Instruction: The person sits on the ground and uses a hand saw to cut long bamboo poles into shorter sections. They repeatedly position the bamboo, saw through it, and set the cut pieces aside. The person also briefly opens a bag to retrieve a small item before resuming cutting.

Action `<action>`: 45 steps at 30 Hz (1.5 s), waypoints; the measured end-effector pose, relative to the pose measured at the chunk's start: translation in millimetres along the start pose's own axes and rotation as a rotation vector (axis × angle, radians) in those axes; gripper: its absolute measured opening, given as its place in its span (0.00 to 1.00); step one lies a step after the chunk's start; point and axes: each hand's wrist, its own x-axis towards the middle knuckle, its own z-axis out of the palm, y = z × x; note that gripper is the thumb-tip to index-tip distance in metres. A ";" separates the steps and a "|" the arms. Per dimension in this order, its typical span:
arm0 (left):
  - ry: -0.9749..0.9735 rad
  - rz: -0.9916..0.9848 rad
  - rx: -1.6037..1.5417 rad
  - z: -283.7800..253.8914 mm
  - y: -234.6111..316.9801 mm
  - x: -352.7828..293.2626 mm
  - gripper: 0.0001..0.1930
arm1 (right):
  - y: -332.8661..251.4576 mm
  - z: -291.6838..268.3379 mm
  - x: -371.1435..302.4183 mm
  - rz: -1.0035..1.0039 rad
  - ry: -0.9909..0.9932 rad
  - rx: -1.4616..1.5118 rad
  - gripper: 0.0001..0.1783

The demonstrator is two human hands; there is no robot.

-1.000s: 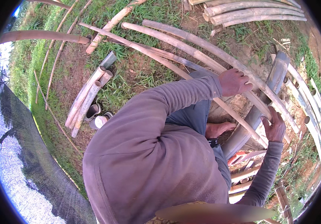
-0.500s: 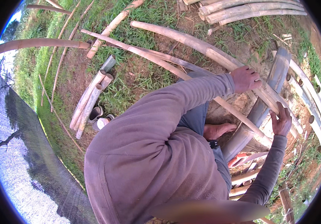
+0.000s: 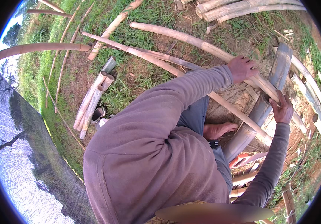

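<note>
A long pale bamboo pole (image 3: 183,36) slants from the upper middle down to the right, across a thick grey bamboo trunk (image 3: 280,69) on the ground. My left hand (image 3: 242,69) is wrapped over the pole from above, left of the trunk. Close to the pole's lower right end, my right hand (image 3: 281,109) grips it with fingers curled over the far side and thumb near. A thinner bamboo pole (image 3: 156,67) runs below, under my left forearm, and crosses the trunk's nearer part. A bare foot (image 3: 220,130) rests beside the trunk.
A red-handled saw (image 3: 239,160) lies beyond the trunk's near end, by cut bamboo pieces (image 3: 244,178). Bamboo stacks stand at the upper right (image 3: 250,8) and right edge (image 3: 311,99). Short tubes (image 3: 93,99) lie in grass on the left, near a dark net (image 3: 29,149).
Both hands and the pole's right end have shifted slightly upward in the picture. My right hand's fingers have closed more around the pole; earlier they were looser.
</note>
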 end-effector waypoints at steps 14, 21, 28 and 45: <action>-0.463 -0.138 0.033 6.6 13.8 55.4 0.38 | 23.4 27.1 4.6 0.422 -0.159 -0.105 0.29; -0.568 -0.143 0.030 31.4 -0.9 54.2 0.33 | 14.2 32.0 -8.9 0.417 -0.059 -0.222 0.29; -0.563 -0.183 0.090 -7.8 -66.5 -2.4 0.32 | -4.1 12.2 -194.0 0.914 0.670 -0.184 0.23; -0.532 -0.147 0.019 -8.0 -64.5 -18.1 0.35 | -134.8 37.9 -310.6 1.520 -0.449 0.355 0.50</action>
